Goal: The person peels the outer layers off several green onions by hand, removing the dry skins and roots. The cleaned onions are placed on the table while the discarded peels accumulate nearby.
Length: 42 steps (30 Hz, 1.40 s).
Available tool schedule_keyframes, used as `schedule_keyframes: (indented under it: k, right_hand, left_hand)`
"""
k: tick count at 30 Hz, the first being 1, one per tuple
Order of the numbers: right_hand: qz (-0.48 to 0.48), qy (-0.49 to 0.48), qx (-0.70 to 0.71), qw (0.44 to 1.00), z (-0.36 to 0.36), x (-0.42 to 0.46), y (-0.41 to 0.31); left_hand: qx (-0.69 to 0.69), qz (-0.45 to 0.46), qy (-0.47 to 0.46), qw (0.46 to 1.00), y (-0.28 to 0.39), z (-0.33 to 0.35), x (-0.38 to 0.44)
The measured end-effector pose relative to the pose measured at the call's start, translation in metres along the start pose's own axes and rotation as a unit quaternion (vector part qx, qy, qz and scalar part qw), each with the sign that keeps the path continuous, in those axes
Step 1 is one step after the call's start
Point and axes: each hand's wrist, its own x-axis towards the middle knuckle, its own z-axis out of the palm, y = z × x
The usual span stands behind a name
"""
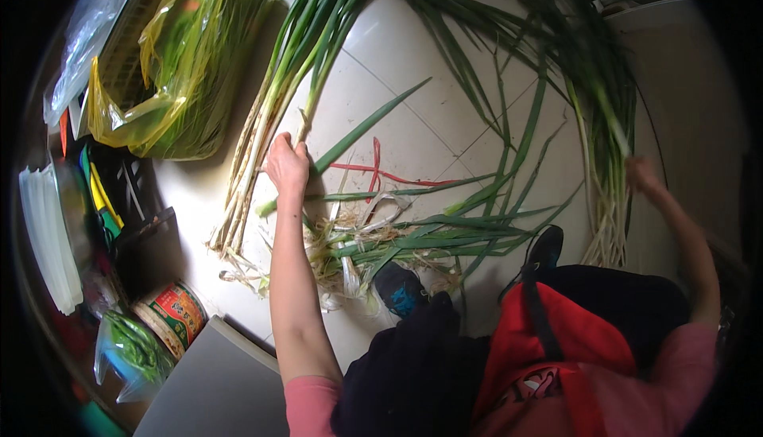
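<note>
My left hand (287,165) closes around the pale stem of a long scallion (304,119), beside a small group of unpeeled scallions (247,174) with dry, browned outer skins. Over at the right, my right hand (642,176) grips a scallion stalk (614,118), blurred by motion, against a bundle of scallions (587,49) with clean white root ends. A heap of torn leaves, skins and roots (357,240) lies on the tiled floor between the two groups. One loose green leaf (375,124) slants up from beside my left hand.
Red ties (387,176) lie crossed on the floor. At upper left stands a yellow plastic bag (208,79) of green vegetables. A labelled bucket (173,315), a clear bag of green vegetables (134,347) and a grey panel (220,383) are at lower left. My shoes (400,289) border the heap.
</note>
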Motion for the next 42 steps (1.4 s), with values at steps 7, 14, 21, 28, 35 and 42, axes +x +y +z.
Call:
schedule_keyframes:
  k: [7, 14, 21, 28, 35, 42]
  right_hand:
    - [-0.221, -0.12, -0.115, 0.961, 0.064, -0.029, -0.098]
    - [-0.218, -0.432, 0.485, 0.728, 0.184, -0.061, -0.321]
    - [-0.162, -0.332, 0.585, 0.722, 0.248, -0.092, -0.343]
    - [-0.206, -0.201, 0.529, 0.798, 0.255, -0.104, -0.337]
    - [-0.176, -0.212, 0.583, 0.764, 0.271, -0.108, -0.34]
    - [-0.17, -0.157, 0.601, 0.765, 0.277, -0.111, -0.336]
  left_hand:
    - [-0.341, 0.087, -0.074, 0.933, 0.11, -0.071, -0.046]
    - [-0.47, -0.062, -0.47, 0.744, 0.123, -0.069, -0.063]
    - [-0.53, -0.098, -0.384, 0.75, 0.109, -0.038, -0.067]
    - [-0.552, -0.123, -0.237, 0.79, 0.151, -0.011, -0.059]
    - [-0.626, -0.195, -0.23, 0.719, 0.141, -0.007, -0.066]
    - [-0.651, -0.295, -0.249, 0.654, 0.139, 0.001, -0.065]
